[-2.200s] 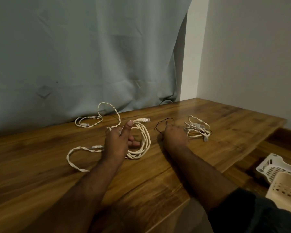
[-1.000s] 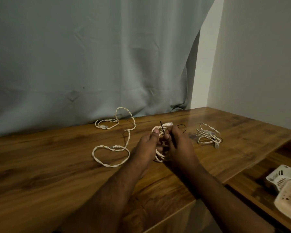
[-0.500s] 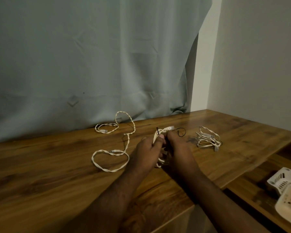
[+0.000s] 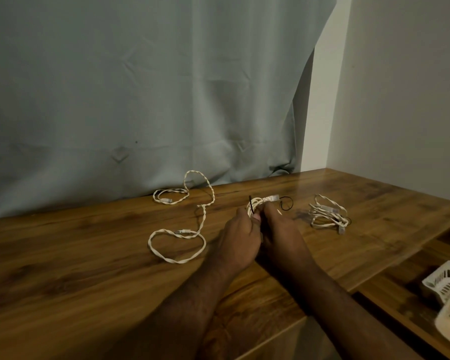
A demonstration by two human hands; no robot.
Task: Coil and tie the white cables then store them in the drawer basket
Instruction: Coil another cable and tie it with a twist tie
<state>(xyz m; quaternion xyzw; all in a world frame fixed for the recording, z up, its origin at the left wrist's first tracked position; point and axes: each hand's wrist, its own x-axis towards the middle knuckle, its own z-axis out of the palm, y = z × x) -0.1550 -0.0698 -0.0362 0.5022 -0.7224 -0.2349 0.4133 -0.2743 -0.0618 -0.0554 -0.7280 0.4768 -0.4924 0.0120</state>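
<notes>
White coil is held up just over the wooden table, in the middle of the scene, between the two hands. The left hand grips the coil from the left with curled fingers, and the right hand closes on it from the right; what its fingertips pinch is hidden, probably the black tie that stands up around the coil. To do this step well, I think the left hand should keep the loops tight together while the right pulls the tie snug and twists it, so no loop slips out. A loose cable lies on the table to the left, a tied bundle to the right, and the basket is near, low at the right edge.
</notes>
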